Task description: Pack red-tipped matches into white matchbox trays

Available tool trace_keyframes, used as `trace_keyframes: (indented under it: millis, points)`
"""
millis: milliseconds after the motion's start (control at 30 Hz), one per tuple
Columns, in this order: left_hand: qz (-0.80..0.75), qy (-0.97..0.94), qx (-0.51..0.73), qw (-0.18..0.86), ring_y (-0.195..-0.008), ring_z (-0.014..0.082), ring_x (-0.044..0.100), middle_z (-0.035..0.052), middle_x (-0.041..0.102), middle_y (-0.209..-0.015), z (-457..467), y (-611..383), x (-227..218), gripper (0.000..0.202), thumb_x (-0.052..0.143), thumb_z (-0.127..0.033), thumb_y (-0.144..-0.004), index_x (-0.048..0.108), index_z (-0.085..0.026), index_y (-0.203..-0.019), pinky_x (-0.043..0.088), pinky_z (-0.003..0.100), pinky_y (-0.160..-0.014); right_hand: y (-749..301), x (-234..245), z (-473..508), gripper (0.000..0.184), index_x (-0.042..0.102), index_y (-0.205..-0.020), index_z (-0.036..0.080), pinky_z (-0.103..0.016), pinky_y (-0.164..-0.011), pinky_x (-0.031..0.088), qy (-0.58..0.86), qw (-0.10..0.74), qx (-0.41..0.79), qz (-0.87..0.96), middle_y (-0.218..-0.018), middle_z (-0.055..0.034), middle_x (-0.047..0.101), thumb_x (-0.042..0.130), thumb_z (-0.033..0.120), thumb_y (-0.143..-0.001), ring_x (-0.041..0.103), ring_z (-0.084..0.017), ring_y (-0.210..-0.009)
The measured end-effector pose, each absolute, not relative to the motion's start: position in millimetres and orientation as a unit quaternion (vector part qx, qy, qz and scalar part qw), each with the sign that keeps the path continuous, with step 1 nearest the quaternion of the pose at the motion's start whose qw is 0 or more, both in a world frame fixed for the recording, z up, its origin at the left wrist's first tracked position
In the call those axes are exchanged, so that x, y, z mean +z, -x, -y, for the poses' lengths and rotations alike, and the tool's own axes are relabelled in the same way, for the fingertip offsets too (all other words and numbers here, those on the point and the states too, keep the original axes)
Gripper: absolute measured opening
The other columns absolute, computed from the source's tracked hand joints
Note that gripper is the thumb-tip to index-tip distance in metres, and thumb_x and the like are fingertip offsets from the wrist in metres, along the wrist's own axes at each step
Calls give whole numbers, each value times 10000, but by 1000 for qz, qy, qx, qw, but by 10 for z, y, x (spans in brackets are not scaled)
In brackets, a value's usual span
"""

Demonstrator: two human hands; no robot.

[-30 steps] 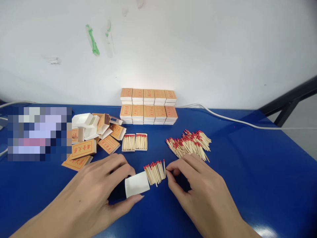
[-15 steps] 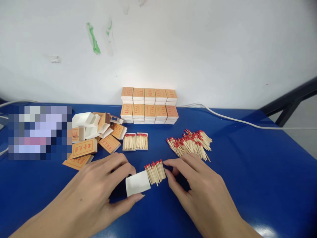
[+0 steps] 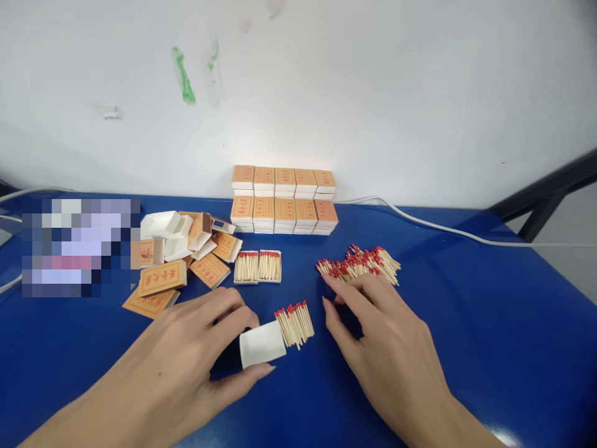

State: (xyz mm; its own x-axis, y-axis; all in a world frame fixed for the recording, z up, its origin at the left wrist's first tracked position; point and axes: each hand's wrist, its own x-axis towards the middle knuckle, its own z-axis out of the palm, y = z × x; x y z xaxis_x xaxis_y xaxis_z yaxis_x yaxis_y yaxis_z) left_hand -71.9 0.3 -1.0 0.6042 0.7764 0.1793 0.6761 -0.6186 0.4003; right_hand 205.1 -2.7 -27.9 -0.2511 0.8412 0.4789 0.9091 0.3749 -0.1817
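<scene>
My left hand (image 3: 196,348) grips an empty white matchbox tray (image 3: 263,344) between its thumb and fingers, the tray lying on the blue table. Against the tray's right end lies a small row of matches (image 3: 296,325), red heads pointing away from me. My right hand (image 3: 387,336) has moved off that row and hovers at the near edge of a loose match pile (image 3: 359,264), thumb and forefinger apart, with nothing visible between them. The fingers hide part of the pile. Two trays filled with matches, a left one (image 3: 246,267) and a right one (image 3: 270,266), sit side by side beyond the row.
Stacked matchboxes (image 3: 284,211) stand in two rows by the white wall (image 3: 396,112). Left of them is a jumble of orange sleeves (image 3: 163,277) and white trays (image 3: 161,224). A pixelated object (image 3: 79,249) lies far left. A white cable (image 3: 420,219) runs along the back right.
My right hand has moved right and slightly away from me, from the small match row to the loose pile. The left hand stays on the tray. The view has shifted slightly.
</scene>
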Motion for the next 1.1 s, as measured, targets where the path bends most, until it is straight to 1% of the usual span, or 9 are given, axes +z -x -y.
trace_keyframes:
  millis: [233, 400, 500, 600, 700, 867, 967, 1100]
  points:
    - [-412, -880, 176, 158, -857, 227, 711, 12, 683, -1050, 4, 737, -53, 157, 755, -351, -1045, 656, -259, -1125, 544, 357, -701, -2054, -275, 35, 302, 792, -1297, 156, -362, -662, 625, 554, 257, -50, 790, -1039, -98, 757, 574, 207, -1094, 762, -265, -929]
    - [-414, -879, 174, 159, -848, 219, 712, 9, 685, -1039, 2, 745, -67, 163, 763, -363, -1043, 656, -257, -1105, 536, 346, -692, -2056, -273, 42, 285, 798, -1285, 185, -342, -603, 600, 559, 269, -39, 783, -1057, -85, 771, 596, 219, -1086, 766, -258, -920]
    - [-414, -879, 175, 162, -851, 218, 717, 11, 690, -1042, 4, 741, -48, 173, 761, -386, -1043, 661, -258, -1104, 536, 341, -692, -2056, -282, 45, 279, 799, -1272, 186, -349, -616, 598, 561, 264, -47, 783, -1048, -85, 769, 595, 215, -1084, 761, -266, -930]
    - [-414, -880, 171, 158, -847, 221, 725, 11, 694, -1034, 1, 725, -24, 164, 766, -370, -1038, 665, -257, -1100, 537, 340, -680, -2059, -288, 45, 249, 801, -1228, 201, -337, -621, 580, 558, 266, -42, 785, -1025, -76, 763, 600, 198, -1082, 754, -263, -938]
    - [-415, -881, 168, 155, -834, 217, 727, 7, 695, -1021, -2, 715, -14, 159, 773, -363, -1032, 666, -256, -1082, 533, 336, -663, -2058, -284, 44, 202, 795, -1173, 213, -316, -618, 553, 559, 270, -36, 784, -1030, -75, 764, 612, 212, -1087, 749, -253, -954]
    - [-413, -881, 171, 152, -833, 219, 731, 7, 694, -1024, 7, 730, -25, 167, 771, -373, -1035, 666, -253, -1085, 540, 340, -667, -2050, -259, 43, 143, 763, -1024, 229, -311, -590, 506, 573, 276, -43, 771, -985, -55, 752, 633, 234, -1082, 735, -241, -919]
    - [-413, -882, 169, 154, -825, 217, 727, 4, 691, -1008, 2, 736, -33, 165, 777, -368, -1031, 668, -253, -1077, 542, 339, -667, -2055, -240, 47, 142, 743, -965, 234, -320, -581, 481, 577, 274, -39, 768, -964, -46, 748, 646, 233, -1070, 726, -240, -906]
    - [-419, -878, 169, 159, -851, 221, 726, 4, 694, -1030, -14, 727, -43, 166, 759, -392, -1046, 673, -266, -1109, 544, 343, -681, -2065, -216, 58, 168, 720, -893, 248, -323, -567, 455, 579, 265, -25, 770, -918, -29, 745, 658, 223, -1047, 714, -235, -871]
